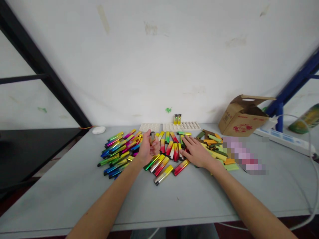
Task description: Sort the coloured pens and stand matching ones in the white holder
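The left hand point(149, 149) grips a lighter point(152, 136) upright; the right hand point(195, 152) spreads over the colourful pile point(175, 149) (whether it grasps anything, I can't tell)

no text, brand or number is legible. the cardboard box point(243, 121) bears print too small and blurred to read: a red splash-like emblem in the middle of its front face, a short line of red characters above it near the top edge, and a small block of dark marks on the side face to the left. the green and yellow cylindrical item point(304, 119) at the far right has pale marks near its right end, cut by the frame edge and unreadable. the green scribble point(168, 109) on the wall point(159, 66) forms no letter or sign that can be made out.
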`<state>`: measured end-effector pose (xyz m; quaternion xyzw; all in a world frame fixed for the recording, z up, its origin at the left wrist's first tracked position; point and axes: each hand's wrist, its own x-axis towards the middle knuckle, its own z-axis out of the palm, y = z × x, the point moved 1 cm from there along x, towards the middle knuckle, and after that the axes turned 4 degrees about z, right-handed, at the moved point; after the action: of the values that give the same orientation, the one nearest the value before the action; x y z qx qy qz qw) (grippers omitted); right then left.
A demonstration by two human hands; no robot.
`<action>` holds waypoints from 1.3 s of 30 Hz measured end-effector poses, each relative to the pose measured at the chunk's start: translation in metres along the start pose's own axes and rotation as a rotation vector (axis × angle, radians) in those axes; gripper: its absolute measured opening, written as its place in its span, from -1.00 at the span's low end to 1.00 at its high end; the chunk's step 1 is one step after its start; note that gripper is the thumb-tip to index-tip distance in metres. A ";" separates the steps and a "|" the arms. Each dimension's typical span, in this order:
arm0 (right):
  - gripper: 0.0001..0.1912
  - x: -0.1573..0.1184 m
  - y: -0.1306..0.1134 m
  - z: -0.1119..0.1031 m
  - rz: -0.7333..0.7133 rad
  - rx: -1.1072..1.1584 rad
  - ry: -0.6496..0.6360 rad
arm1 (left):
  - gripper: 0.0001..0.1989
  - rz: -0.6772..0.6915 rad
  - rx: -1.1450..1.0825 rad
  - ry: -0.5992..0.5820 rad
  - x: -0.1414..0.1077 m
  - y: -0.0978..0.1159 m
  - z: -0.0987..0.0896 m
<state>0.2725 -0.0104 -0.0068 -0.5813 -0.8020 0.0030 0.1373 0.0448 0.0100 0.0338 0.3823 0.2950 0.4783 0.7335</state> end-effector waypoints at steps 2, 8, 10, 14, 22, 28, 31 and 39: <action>-0.24 0.000 0.000 -0.001 -0.006 0.002 -0.003 | -0.41 0.023 0.037 0.028 0.002 -0.003 0.000; -0.25 0.000 -0.003 -0.003 0.009 0.003 -0.019 | -0.44 0.062 0.085 0.072 0.006 -0.012 0.003; -0.25 0.000 -0.003 -0.004 0.013 0.010 -0.016 | -0.43 0.079 0.089 0.074 0.006 -0.013 0.004; -0.24 0.000 -0.004 -0.005 0.015 0.010 -0.028 | -0.45 0.102 0.094 0.066 0.006 -0.014 0.007; -0.25 0.001 -0.003 -0.006 0.006 0.006 -0.030 | -0.50 0.080 0.101 0.096 0.002 -0.015 0.016; -0.26 0.001 -0.002 -0.004 -0.005 0.010 -0.007 | -0.50 0.064 0.074 0.087 0.000 -0.015 0.017; -0.26 0.001 -0.003 -0.005 -0.008 0.002 -0.014 | -0.50 0.059 0.052 0.079 0.000 -0.015 0.016; -0.29 0.000 -0.002 -0.004 -0.013 0.020 0.010 | -0.48 0.004 -0.039 0.038 -0.003 -0.013 0.020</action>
<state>0.2714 -0.0119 -0.0024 -0.5746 -0.8051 0.0069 0.1471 0.0658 -0.0015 0.0332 0.3593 0.2987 0.4926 0.7342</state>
